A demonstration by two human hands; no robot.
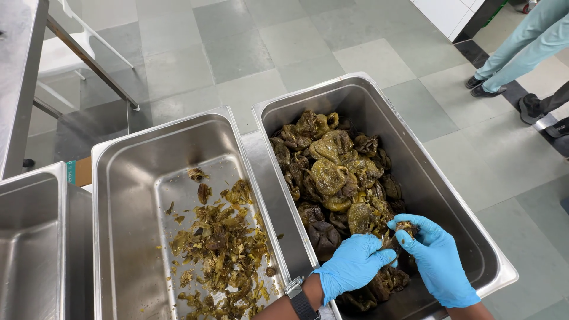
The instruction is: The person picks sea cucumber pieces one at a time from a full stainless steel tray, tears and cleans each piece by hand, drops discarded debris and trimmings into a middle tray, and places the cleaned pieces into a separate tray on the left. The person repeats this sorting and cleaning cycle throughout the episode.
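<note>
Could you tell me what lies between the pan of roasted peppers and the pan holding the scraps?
In the head view, nothing: a bare strip of metal counter separates the pepper pan from the scrap pan.

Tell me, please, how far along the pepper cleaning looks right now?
Partly done. The middle pan already holds a scatter of scraps. In hand: the right hand pinches a dark piece while the left hand steadies the peppers. Left: the right pan still holds a large heap of roasted peppers.
</note>
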